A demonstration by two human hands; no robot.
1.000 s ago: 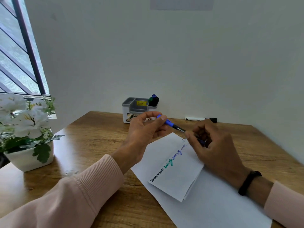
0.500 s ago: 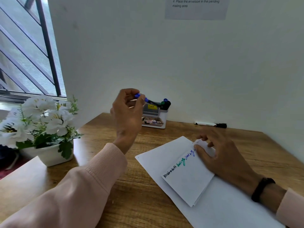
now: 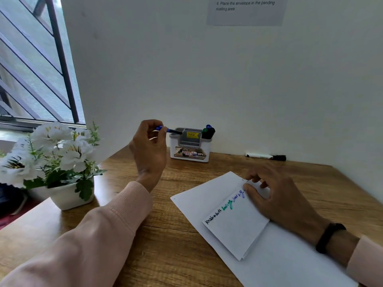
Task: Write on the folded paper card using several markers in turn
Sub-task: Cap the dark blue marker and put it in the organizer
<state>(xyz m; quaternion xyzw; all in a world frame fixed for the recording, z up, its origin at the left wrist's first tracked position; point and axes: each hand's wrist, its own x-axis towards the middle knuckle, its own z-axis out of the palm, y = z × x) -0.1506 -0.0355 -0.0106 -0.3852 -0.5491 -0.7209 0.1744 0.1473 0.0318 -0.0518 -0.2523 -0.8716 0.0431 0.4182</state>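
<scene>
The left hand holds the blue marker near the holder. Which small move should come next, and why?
Probably lower the blue-capped marker, held in the left hand, into the white-and-grey plastic holder: its tip already points over the holder's rim, and blue writing already stands on the folded white paper card.

Wall notice (image 3: 246,11) cropped above; card (image 3: 234,224) handwriting illegible.

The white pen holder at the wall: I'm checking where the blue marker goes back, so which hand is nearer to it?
Left. The left hand holds the blue marker beside the pen holder; the right hand rests on the folded card.
</scene>
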